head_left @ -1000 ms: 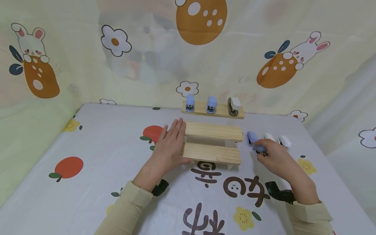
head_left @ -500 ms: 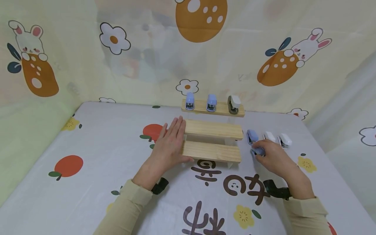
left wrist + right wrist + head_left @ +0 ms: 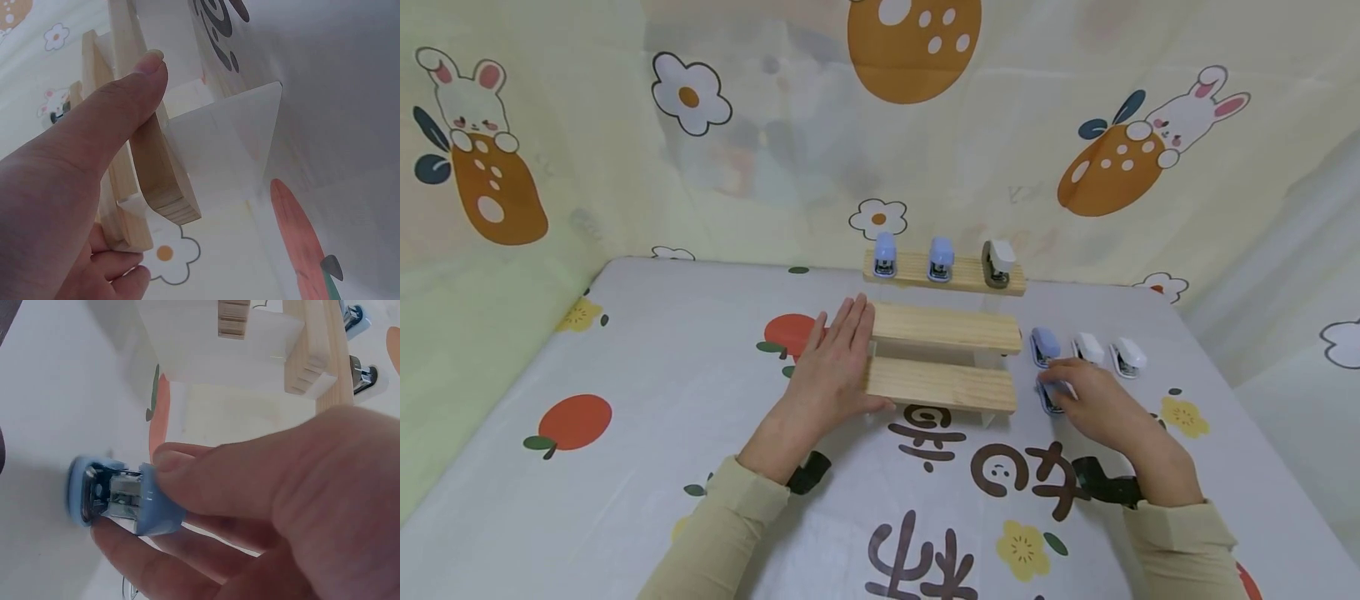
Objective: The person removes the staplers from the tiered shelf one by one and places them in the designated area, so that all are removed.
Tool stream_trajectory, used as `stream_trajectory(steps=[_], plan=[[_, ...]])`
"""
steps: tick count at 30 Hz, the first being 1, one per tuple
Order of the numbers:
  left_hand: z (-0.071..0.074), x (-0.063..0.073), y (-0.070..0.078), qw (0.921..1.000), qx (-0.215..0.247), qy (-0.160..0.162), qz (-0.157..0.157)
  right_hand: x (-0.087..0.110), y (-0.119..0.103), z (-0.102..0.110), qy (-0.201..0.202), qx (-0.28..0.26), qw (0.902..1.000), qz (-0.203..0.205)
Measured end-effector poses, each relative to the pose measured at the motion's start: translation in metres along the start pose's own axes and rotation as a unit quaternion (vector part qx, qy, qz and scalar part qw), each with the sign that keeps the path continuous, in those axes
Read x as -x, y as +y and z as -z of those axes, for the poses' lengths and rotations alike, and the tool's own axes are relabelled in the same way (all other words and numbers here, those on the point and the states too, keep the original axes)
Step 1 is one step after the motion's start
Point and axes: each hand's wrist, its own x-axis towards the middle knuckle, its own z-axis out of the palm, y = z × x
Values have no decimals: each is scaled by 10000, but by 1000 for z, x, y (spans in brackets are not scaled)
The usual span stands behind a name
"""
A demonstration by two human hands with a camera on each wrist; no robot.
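Note:
My right hand (image 3: 1093,404) pinches a small blue stapler (image 3: 1051,395) between thumb and fingers, low over the cloth. In the right wrist view, the blue stapler (image 3: 159,506) shows its metal front and base; whether the base touches the cloth I cannot tell. My left hand (image 3: 831,375) rests along the left end of a tiered wooden stand (image 3: 940,385), fingers straight. In the left wrist view its thumb (image 3: 134,94) lies against the front board (image 3: 159,169). Another blue stapler (image 3: 1044,346) and two white staplers (image 3: 1087,348) (image 3: 1127,358) sit just beyond the right hand.
The stand's rear board (image 3: 966,282) carries two blue staplers (image 3: 885,257) (image 3: 941,260) and a white-topped one (image 3: 997,262). Clear plates (image 3: 225,137) support the boards. A printed cloth (image 3: 647,467) covers the table, and a patterned curtain (image 3: 790,167) hangs behind it.
My right hand has turned the pinched blue stapler from pointing rightward to roughly in line with the blue one behind it, shifting slightly left. The left hand has stayed on the stand.

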Motion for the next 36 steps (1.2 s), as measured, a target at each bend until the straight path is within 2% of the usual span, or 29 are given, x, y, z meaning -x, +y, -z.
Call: stream_trajectory(steps=[17,25,31,36], plan=[[3,-2,1,9999,-120,-23,-26,5,-4,6,276,-71,9996,-23],[4,-1,2,10000,-31,-7,-15,13,-19,22,1226,-252,9914,374],[4,1,2,10000,-42,31,2,8,-34,34,2005,-160,9762,807],[2,2,1,10000,-32,16,20,4,-47,45,2454,-117,9634,1075]])
